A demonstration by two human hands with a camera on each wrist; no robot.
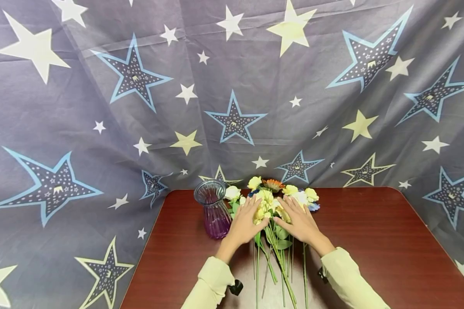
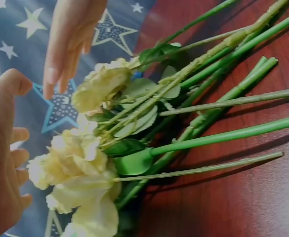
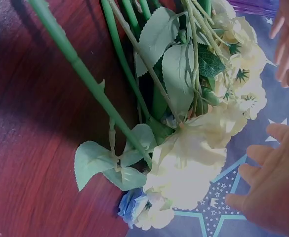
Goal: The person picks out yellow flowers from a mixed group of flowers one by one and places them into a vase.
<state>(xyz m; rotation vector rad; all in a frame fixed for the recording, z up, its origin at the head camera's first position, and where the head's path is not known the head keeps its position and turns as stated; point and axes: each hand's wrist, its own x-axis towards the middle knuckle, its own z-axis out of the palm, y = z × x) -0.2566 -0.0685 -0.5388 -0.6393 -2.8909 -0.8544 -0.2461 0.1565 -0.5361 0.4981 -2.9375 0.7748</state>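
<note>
A bunch of artificial flowers [image 1: 266, 198] lies on the table, mostly pale yellow and white, with an orange bloom [image 1: 273, 185] at the back and a blue one [image 3: 132, 206] at the side. Their green stems [image 1: 283, 270] point toward the person. Over the left part of the blooms hovers my left hand [image 1: 246, 221], fingers extended. My right hand [image 1: 299, 221] is spread the same way over the right part. Both wrist views show the left hand [image 2: 6, 148] and right hand [image 3: 277, 173] just above the blooms; neither grips anything.
A ribbed glass vase [image 1: 215, 210] with purple in its lower part stands left of the flowers, close to the left hand. The reddish-brown wooden table [image 1: 375, 244] reaches back to a grey star-patterned cloth [image 1: 232, 68].
</note>
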